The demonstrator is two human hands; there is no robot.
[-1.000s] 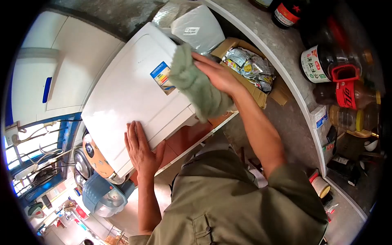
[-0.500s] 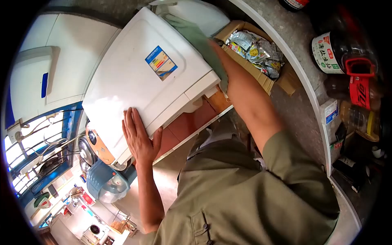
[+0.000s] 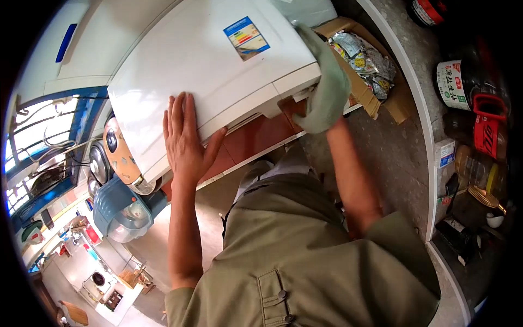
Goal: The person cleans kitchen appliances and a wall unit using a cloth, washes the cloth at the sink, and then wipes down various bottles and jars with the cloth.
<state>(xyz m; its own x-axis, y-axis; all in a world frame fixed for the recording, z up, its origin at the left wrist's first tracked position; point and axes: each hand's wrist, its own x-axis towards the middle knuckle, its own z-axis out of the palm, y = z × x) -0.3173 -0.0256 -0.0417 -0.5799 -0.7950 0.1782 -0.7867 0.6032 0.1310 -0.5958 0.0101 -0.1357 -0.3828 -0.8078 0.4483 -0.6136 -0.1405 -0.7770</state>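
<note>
A large white box-shaped appliance [image 3: 218,82] with a blue and yellow energy label [image 3: 246,38] fills the upper middle of the head view. My left hand [image 3: 185,139] lies flat on its near edge, fingers stretched out and thumb apart. At the appliance's right corner, my right hand [image 3: 338,129] is mostly hidden by a grey-green cloth [image 3: 333,90]. It grips this cloth, which drapes over the corner and hangs down the front side.
Right of the appliance, a cardboard box [image 3: 364,91] holds silvery packets [image 3: 368,60]. Bottles, one a cola bottle [image 3: 486,135], stand along the right. On the left are an orange-fronted rice cooker [image 3: 121,144] and a blue-grey container [image 3: 117,204]. Reddish tiles [image 3: 261,136] show below the appliance.
My right hand has drawn the cloth back from the appliance's far right side to its near right corner. My left hand stays flat on the near edge. The view has shifted.
</note>
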